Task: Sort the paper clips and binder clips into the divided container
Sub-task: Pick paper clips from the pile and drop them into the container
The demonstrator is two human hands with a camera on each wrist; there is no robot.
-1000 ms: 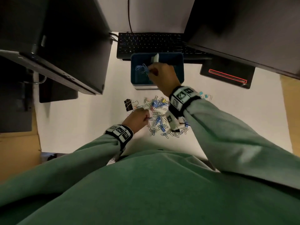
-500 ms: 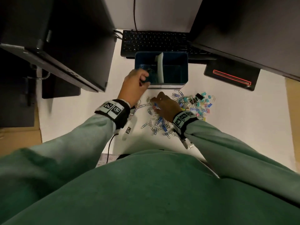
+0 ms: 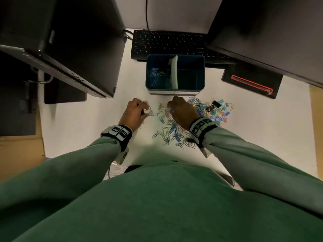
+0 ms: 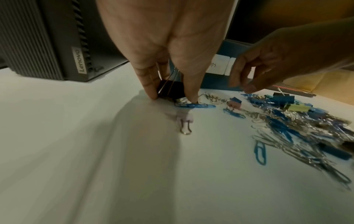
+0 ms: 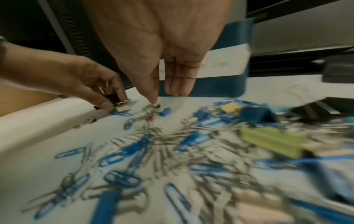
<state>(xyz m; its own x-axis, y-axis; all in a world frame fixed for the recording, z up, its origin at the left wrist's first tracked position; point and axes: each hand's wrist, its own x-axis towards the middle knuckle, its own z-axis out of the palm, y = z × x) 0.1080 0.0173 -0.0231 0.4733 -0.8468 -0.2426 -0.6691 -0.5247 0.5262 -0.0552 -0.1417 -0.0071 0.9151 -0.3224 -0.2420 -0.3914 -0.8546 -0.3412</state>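
A black binder clip (image 4: 171, 89) sits on the white desk (image 3: 87, 123), pinched by the left hand (image 3: 133, 113) left of the loose clip pile (image 3: 188, 123). The right hand (image 3: 181, 111) hangs over the pile, fingers loosely apart, holding nothing. The blue divided container (image 3: 175, 88) stands beyond, paper clips (image 3: 156, 75) in its left compartment; its white labels are unreadable. At far left, a tower (image 4: 47, 39) reads "Lenovo".
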